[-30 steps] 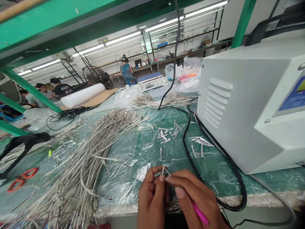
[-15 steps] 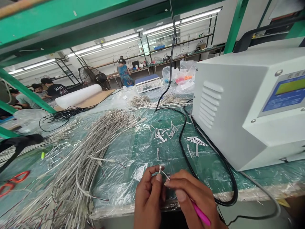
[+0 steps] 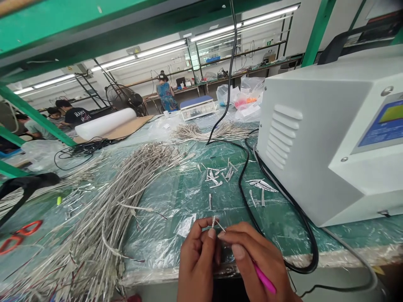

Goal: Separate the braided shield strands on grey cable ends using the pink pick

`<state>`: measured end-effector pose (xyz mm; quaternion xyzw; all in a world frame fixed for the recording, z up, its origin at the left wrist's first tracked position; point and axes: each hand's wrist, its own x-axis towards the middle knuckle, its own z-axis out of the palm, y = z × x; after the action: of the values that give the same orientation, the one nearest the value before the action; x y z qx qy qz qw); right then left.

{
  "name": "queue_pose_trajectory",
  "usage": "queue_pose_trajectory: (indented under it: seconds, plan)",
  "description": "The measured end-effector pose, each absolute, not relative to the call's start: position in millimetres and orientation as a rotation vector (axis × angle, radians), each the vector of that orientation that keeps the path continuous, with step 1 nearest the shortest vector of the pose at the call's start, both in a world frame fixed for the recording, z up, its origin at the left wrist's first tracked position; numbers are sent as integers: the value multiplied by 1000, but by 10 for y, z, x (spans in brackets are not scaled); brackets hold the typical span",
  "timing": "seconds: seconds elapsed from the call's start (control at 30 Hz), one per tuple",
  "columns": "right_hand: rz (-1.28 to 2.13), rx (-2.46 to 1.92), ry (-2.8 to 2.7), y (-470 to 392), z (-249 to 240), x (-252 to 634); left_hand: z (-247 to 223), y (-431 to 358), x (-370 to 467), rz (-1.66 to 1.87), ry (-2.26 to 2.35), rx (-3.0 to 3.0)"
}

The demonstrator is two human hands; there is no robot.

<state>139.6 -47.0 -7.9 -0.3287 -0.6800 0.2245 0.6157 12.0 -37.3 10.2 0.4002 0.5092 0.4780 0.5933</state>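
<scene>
My left hand (image 3: 197,260) is closed at the table's front edge, thumb and index finger pinching a small silvery-white strip (image 3: 213,221). Close on its right, my right hand (image 3: 260,256) grips a pink-handled pick (image 3: 265,279) like a pen. The pick's thin metal tip (image 3: 221,227) slants up to the strip; whether it touches cannot be made out. My fingers hide the lower part of the strip. Just beyond my hands lies a single flat silvery strip (image 3: 210,201), with several more loose strips (image 3: 214,176) farther back.
To the left a thick bundle of grey cables (image 3: 126,188) covers the table. Orange-handled scissors (image 3: 22,235) lie at the far left. A large white machine (image 3: 302,138) stands at the right, with a black cable (image 3: 241,184) running past it. Other people sit in the background.
The view has shifted slightly, so the scene sits a little differently in the frame. Both hands keep their grips on the strip and the pick, almost unmoved.
</scene>
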Motion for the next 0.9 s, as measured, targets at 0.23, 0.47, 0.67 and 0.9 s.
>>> queue_pose_trajectory:
  seconds: [0.23, 0.47, 0.67, 0.9]
  plan:
    - [531, -940, -1503, -415, -116, 1336, 53, -370, 102, 1160, 1110, 878]
    - [601, -735, -1527, -491, -78, 1428, 81, -374, 110, 1153, 1101, 836]
    - [628, -709, -1557, -466, -45, 1407, 76, -373, 101, 1112, 1107, 858]
    - [594, -724, -1569, -479, -42, 1407, 99, -377, 118, 1126, 1131, 831]
